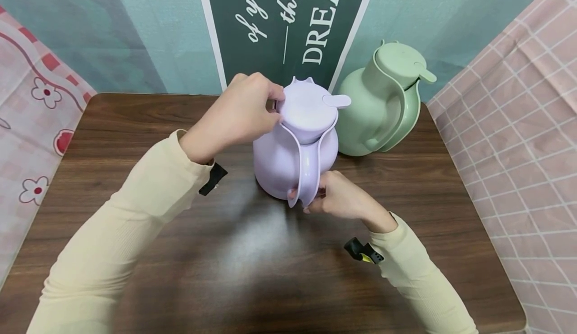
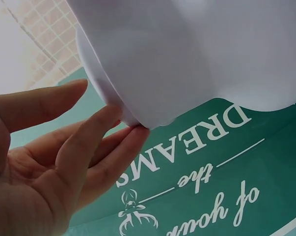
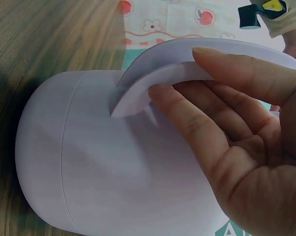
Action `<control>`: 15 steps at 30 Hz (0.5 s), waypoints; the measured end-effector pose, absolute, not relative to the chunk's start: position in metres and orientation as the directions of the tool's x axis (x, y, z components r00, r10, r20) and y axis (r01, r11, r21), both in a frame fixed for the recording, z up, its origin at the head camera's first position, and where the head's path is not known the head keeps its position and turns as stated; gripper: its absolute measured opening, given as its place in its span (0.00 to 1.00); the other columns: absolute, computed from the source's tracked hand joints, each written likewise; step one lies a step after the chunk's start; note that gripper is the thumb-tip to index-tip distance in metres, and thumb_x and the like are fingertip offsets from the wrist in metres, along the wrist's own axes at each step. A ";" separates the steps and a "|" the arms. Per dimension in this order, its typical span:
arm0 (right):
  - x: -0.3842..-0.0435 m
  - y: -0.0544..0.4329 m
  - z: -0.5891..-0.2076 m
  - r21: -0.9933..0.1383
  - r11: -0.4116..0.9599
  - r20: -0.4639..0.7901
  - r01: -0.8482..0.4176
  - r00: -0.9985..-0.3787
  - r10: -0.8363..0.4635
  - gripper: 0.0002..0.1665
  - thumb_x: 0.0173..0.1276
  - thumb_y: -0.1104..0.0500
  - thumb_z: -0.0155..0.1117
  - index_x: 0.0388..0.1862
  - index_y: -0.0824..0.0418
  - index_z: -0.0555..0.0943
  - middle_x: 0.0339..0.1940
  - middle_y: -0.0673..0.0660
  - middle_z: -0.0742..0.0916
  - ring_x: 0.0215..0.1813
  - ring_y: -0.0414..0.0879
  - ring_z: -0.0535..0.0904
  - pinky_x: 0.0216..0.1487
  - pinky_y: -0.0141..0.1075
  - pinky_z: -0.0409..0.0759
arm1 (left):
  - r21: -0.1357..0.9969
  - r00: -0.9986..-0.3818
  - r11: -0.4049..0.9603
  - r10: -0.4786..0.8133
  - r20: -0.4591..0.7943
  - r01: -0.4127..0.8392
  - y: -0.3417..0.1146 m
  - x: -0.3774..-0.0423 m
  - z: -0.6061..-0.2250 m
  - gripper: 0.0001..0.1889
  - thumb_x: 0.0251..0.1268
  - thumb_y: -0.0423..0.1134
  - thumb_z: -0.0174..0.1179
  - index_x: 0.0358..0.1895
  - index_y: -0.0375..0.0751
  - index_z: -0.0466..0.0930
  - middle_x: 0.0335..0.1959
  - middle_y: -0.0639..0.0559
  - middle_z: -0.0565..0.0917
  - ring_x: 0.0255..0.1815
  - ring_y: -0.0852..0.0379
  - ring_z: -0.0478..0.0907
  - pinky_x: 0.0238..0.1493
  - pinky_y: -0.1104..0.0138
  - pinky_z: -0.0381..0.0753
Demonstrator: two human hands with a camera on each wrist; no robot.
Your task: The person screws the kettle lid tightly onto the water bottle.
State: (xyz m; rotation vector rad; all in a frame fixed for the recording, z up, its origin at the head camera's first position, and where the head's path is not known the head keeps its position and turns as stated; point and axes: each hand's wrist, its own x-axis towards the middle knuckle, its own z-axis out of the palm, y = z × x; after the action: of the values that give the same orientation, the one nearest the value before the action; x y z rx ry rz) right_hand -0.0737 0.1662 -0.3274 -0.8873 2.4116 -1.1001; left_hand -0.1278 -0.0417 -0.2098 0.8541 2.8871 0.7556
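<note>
A lavender thermos jug stands upright on the table. Its round lid is on, with the thumb lever pointing right. My left hand pinches the lid's left edge, thumb and fingertips at the rim. From below, the left wrist view shows those fingertips against the rim. Down at the front, my right hand holds the lower part of the handle. In the right wrist view the thumb lies along one side of the handle, with the fingers on the other.
A light green jug of the same shape stands close behind on the right. At the back is a dark green panel with white lettering. Pink grid cloth borders the brown table on the right, flowered cloth on the left.
</note>
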 end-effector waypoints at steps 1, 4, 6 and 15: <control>-0.074 0.166 -0.327 -0.765 0.506 -0.050 -0.398 -0.747 -0.663 0.13 0.49 0.67 0.69 0.36 0.56 0.84 0.31 0.42 0.83 0.35 0.38 0.74 0.37 0.31 0.73 | 0.458 -0.847 0.730 0.520 0.108 0.507 -0.042 -0.127 -0.210 0.11 0.52 0.26 0.52 0.16 0.40 0.66 0.16 0.50 0.66 0.25 0.51 0.63 0.28 0.67 0.59; -0.074 0.165 -0.326 -0.760 0.512 -0.051 -0.401 -0.748 -0.661 0.14 0.49 0.67 0.69 0.36 0.56 0.84 0.31 0.42 0.83 0.35 0.38 0.74 0.37 0.31 0.73 | 0.444 -0.842 0.729 0.524 0.128 0.522 -0.041 -0.127 -0.211 0.12 0.52 0.26 0.51 0.15 0.40 0.65 0.16 0.50 0.65 0.24 0.52 0.62 0.25 0.67 0.58; -0.074 0.165 -0.326 -0.759 0.513 -0.052 -0.400 -0.749 -0.661 0.14 0.49 0.67 0.69 0.36 0.57 0.84 0.31 0.42 0.83 0.35 0.39 0.74 0.37 0.32 0.72 | 0.438 -0.839 0.727 0.527 0.136 0.528 -0.041 -0.128 -0.211 0.12 0.50 0.24 0.49 0.14 0.40 0.64 0.16 0.51 0.63 0.23 0.53 0.60 0.24 0.68 0.57; -0.073 0.164 -0.325 -0.778 0.495 -0.063 -0.386 -0.737 -0.673 0.15 0.49 0.70 0.66 0.36 0.59 0.84 0.33 0.47 0.85 0.37 0.38 0.76 0.39 0.31 0.74 | 0.451 -0.832 0.712 0.533 0.150 0.538 -0.040 -0.129 -0.212 0.12 0.45 0.22 0.41 0.13 0.40 0.61 0.16 0.51 0.58 0.23 0.55 0.56 0.23 0.68 0.53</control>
State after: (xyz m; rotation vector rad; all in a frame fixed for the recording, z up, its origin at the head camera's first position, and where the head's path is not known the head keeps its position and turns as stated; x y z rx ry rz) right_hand -0.0731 0.1641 -0.3254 -0.8844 2.3844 -1.1076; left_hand -0.1290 -0.0402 -0.2120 0.9120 2.9154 0.7716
